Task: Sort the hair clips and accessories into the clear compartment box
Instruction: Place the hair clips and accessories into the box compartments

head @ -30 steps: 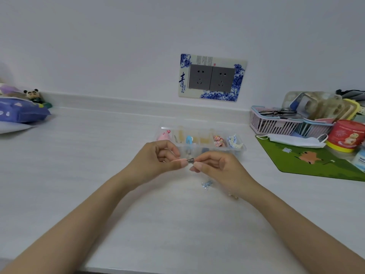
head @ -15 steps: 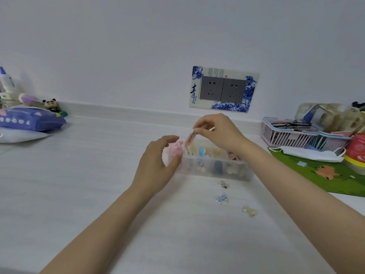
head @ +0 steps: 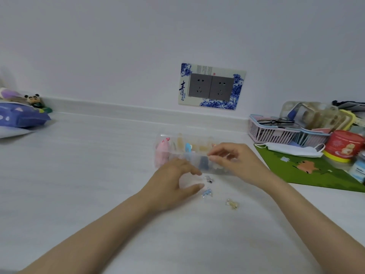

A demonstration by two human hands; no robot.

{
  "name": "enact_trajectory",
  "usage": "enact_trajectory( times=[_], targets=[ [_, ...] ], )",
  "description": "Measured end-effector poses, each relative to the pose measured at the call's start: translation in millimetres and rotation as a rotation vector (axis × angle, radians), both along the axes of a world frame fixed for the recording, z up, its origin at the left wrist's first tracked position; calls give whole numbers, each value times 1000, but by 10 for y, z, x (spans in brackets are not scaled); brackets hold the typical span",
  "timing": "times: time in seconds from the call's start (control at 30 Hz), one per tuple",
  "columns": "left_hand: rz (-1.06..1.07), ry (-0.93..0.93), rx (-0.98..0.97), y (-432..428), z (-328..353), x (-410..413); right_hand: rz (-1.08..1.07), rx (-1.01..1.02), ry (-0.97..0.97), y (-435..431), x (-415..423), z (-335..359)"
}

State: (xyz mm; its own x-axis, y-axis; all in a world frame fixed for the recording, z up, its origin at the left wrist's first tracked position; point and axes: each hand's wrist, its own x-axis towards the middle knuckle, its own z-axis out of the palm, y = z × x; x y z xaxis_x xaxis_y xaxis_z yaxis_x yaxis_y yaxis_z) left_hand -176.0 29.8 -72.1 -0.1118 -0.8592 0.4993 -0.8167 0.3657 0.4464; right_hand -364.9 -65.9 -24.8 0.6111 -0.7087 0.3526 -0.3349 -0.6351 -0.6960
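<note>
Right hand (head: 235, 165) dropped from box (head: 197, 151) rear, apparently empty; left hand (head: 175, 182), open, reaches blue clip (head: 207, 193) at 6 o'clock.

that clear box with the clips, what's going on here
A person is sorting small hair clips into the clear compartment box on a white counter. The right hand is over the box's front row. The left hand reaches, fingers apart, toward three loose clips in front: silver, blue and yellow.
</note>
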Motion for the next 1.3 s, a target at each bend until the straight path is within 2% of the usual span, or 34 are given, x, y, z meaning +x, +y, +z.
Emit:
enact_trajectory(
  times=[0.2,0.4,0.5,0.67,0.8,0.93,1.07,1.2,1.3],
  targets=[
    [19,-47,111,-48,-104,-193,-31,177,8,14,-278,-276],
    [-8,181,225,-65,-87,-169,41,259,44,104,-216,-367],
    [-14,320,217,-91,-42,-185,93,295,-28,148,-158,-402],
    [-40,405,139,-177,118,-220,50,255,-261,165,-128,-291],
    [56,382,-25,-249,151,-196,-101,57,-332,-41,-47,-17],
    [60,181,-23,-265,-11,-158,-138,-26,-188,-324,157,111],
    [-1,107,64,-231,-92,-211,-177,-67,12,-473,213,-9],
    [-95,14,163,-256,-100,-249,-152,-113,-120,-328,-27,-18],
    [-184,-82,178,-291,-101,-235,-26,-72,-71,-144,-276,-61]
  ],
)
